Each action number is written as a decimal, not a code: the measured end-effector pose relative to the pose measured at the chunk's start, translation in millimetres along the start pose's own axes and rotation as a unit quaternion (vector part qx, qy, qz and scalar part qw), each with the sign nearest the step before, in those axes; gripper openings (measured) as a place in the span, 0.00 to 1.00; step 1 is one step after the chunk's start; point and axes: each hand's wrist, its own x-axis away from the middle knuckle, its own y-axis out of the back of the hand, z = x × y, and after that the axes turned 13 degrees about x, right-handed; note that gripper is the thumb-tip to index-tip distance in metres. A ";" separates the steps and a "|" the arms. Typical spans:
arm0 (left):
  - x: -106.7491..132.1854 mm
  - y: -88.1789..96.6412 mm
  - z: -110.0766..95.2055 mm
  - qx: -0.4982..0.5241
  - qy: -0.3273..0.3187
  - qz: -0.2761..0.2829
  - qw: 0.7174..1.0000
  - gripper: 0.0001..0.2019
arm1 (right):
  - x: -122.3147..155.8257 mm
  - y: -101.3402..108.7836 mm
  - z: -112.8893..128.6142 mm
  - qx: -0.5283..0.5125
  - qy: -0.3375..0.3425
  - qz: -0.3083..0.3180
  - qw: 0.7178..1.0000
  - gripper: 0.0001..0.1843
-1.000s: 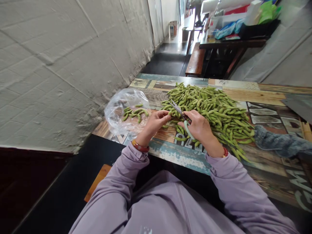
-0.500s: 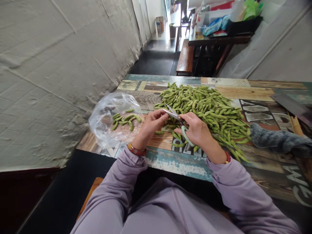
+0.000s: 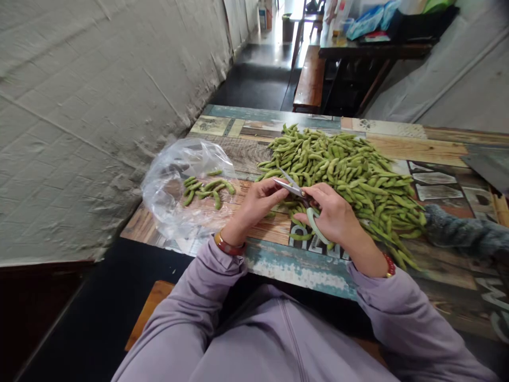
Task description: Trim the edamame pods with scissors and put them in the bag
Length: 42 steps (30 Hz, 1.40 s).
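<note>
My right hand (image 3: 336,215) is wrapped round the pale green handles of a pair of scissors (image 3: 292,188). The blades are parted and point left, their lower tip at the fingers of my left hand (image 3: 256,206). That hand is closed in a pinch; whatever lies between its fingertips is hidden. Just beyond both hands spreads a big heap of green edamame pods (image 3: 338,164), with a few loose ones under my wrists. To the left, a clear plastic bag (image 3: 161,180) lies spread on the tabletop, with several pods (image 3: 218,187) on it.
The patchwork-patterned table (image 3: 270,260) meets a rough white wall (image 3: 79,132) on the left. At the right are a grey cloth roll (image 3: 461,228) and a flat grey blade (image 3: 487,168). Behind stand a wooden bench (image 3: 310,79) and another loaded table (image 3: 374,51).
The view has tilted down and shifted slightly left, so the scene sits differently in it. Both hands keep nearly the same pose, the scissors still parted at my left fingertips.
</note>
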 end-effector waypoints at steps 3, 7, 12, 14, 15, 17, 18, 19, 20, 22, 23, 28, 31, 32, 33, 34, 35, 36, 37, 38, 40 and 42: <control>-1.1 0.8 4.2 0.008 -0.014 0.010 1.000 0.13 | 0.2 -0.1 0.7 0.004 0.011 -0.002 1.000 0.20; -0.7 0.6 5.2 0.019 -0.008 0.018 1.000 0.13 | 1.1 -2.2 2.0 0.016 0.027 -0.005 0.999 0.18; 1.9 1.5 -1.1 0.013 0.015 0.005 1.000 0.13 | 2.0 -3.0 1.8 0.041 0.037 0.007 0.998 0.17; 3.1 2.4 -4.6 0.015 0.024 -0.004 1.000 0.12 | 2.2 -2.8 1.4 0.051 0.034 0.016 0.998 0.17; 3.6 3.0 -6.0 0.017 0.027 -0.009 0.999 0.12 | 2.2 -2.9 1.0 0.055 0.031 0.022 0.998 0.17; 4.1 4.5 -8.1 0.019 0.036 -0.014 0.999 0.12 | 2.3 -3.3 0.1 0.062 0.025 0.035 0.997 0.18; 4.2 5.4 -8.7 0.017 0.043 -0.014 0.999 0.12 | 2.3 -3.7 -0.5 0.066 0.024 0.041 0.997 0.18; 4.1 6.4 -9.0 0.014 0.051 -0.014 0.998 0.12 | 2.3 -4.1 -1.2 0.069 0.024 0.044 0.996 0.17; 4.0 7.4 -9.0 0.013 0.059 -0.015 0.998 0.13 | 2.3 -4.4 -1.8 0.071 0.023 0.043 0.996 0.17; 3.4 9.2 -8.5 0.027 0.070 -0.023 0.997 0.13 | 2.0 -4.7 -2.9 0.070 0.014 0.028 0.997 0.16; 3.0 9.9 -8.2 0.043 0.073 -0.029 0.996 0.12 | 1.7 -4.5 -3.2 0.070 0.005 0.015 0.997 0.16; 1.6 9.0 -7.6 0.147 0.103 -0.050 0.983 0.14 | 0.0 -0.3 -2.2 0.073 -0.029 -0.025 0.997 0.20; 1.4 8.0 -7.4 0.212 0.109 -0.064 0.969 0.16 | -0.4 1.8 -0.3 0.058 -0.015 -0.023 0.998 0.20; 1.4 8.2 -7.0 0.229 0.111 -0.069 0.965 0.16 | -0.4 2.0 0.4 0.054 -0.007 -0.022 0.998 0.21; 1.3 8.6 -6.4 0.244 0.111 -0.073 0.961 0.16 | -0.3 2.0 1.0 0.051 0.001 -0.021 0.998 0.21; 1.3 9.1 -5.7 0.255 0.110 -0.075 0.958 0.16 | -0.2 1.9 1.4 0.050 0.007 -0.020 0.999 0.21; 1.3 9.6 -5.0 0.265 0.110 -0.077 0.955 0.16 | -0.1 1.6 1.8 0.049 0.011 -0.020 0.999 0.21; 1.3 10.0 -4.4 0.272 0.109 -0.077 0.953 0.16 | 0.1 1.3 2.0 0.047 0.015 -0.020 0.999 0.21; 1.3 10.1 -3.9 0.276 0.108 -0.075 0.952 0.17 | 0.2 0.9 2.1 0.045 0.019 -0.020 0.999 0.21; 1.4 10.0 -3.6 0.278 0.108 -0.071 0.952 0.17 | 0.4 0.6 2.0 0.041 0.022 -0.021 0.999 0.21; 1.7 9.1 -3.7 0.274 0.111 -0.061 0.953 0.17 | 0.6 0.1 1.7 0.034 0.025 -0.023 0.999 0.23; 2.1 7.8 -4.3 0.270 0.111 -0.052 0.955 0.16 | 0.6 0.0 1.6 0.033 0.024 -0.023 0.999 0.24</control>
